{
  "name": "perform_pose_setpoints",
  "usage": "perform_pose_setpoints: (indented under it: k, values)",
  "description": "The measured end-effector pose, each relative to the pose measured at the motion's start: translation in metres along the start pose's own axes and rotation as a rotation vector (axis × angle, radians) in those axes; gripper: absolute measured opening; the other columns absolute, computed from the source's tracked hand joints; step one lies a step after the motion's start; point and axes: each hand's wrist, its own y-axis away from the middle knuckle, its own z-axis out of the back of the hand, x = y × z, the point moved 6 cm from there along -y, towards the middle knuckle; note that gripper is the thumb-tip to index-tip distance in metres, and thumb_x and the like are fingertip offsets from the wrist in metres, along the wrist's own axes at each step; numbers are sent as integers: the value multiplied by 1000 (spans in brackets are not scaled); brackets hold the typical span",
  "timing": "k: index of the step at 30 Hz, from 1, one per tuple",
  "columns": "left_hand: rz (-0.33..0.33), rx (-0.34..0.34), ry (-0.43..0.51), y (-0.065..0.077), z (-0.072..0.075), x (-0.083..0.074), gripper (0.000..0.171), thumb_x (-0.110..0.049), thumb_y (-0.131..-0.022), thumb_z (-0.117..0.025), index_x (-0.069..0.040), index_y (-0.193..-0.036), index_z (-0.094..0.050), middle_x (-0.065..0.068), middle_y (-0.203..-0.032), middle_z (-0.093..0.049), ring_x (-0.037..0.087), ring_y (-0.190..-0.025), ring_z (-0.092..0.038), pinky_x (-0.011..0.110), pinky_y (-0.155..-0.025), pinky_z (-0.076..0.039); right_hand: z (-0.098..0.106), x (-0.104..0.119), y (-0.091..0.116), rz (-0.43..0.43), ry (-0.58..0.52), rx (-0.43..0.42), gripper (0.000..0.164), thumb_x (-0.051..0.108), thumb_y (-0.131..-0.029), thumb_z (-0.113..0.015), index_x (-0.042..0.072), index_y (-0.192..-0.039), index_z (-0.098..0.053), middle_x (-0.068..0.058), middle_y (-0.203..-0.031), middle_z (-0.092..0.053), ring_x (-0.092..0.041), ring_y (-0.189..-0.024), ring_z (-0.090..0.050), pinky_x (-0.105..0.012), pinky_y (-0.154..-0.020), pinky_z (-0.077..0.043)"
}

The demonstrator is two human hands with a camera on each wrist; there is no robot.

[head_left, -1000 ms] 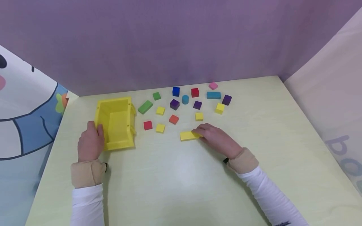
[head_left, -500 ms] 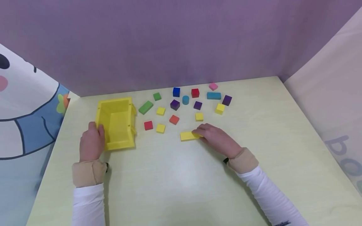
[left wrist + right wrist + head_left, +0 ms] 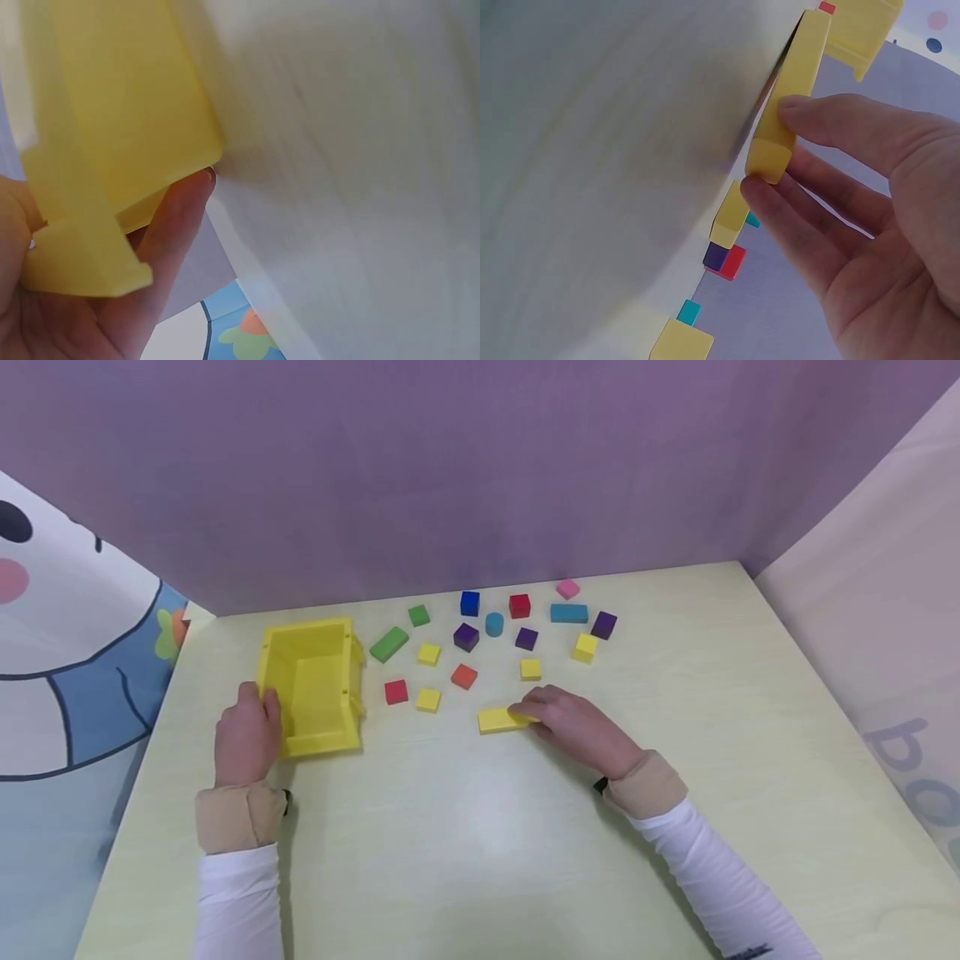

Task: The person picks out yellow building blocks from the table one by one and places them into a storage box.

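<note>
My left hand (image 3: 247, 735) holds the left wall of a yellow plastic bin (image 3: 315, 745), which stands on the table with nothing visible inside. In the left wrist view the thumb and fingers are around the rim and wall of the bin (image 3: 142, 97). Right of centre, my right hand (image 3: 573, 727) pinches the right end of a long yellow block (image 3: 495, 720). From the right wrist, the thumb lies on one side of this block (image 3: 799, 75) and the fingertips on the other. A narrow gap shows between the block and the table there.
Small blocks lie scattered beyond the hands, among them a green bar (image 3: 389, 644), a red block (image 3: 396, 692), an orange block (image 3: 463, 676), a light-blue cylinder (image 3: 494, 624) and a blue bar (image 3: 569, 613). A purple cloth wall (image 3: 480, 477) borders the table's (image 3: 420, 852) back edge.
</note>
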Motion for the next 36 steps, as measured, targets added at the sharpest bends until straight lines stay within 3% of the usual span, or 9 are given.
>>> perform_pose_setpoints:
  k: [36]
  values:
    - [-17, -4, 10, 1, 0, -1, 49, -39, -99, -20, 5, -116, -35, 18, -74, -49, 25, -56, -47, 34, -50, -38, 13, 14, -5, 85, 12, -80, 37, 13, -79, -68, 22, -115, -64, -1, -113, -60, -17, -107, -53, -30, -90, -42]
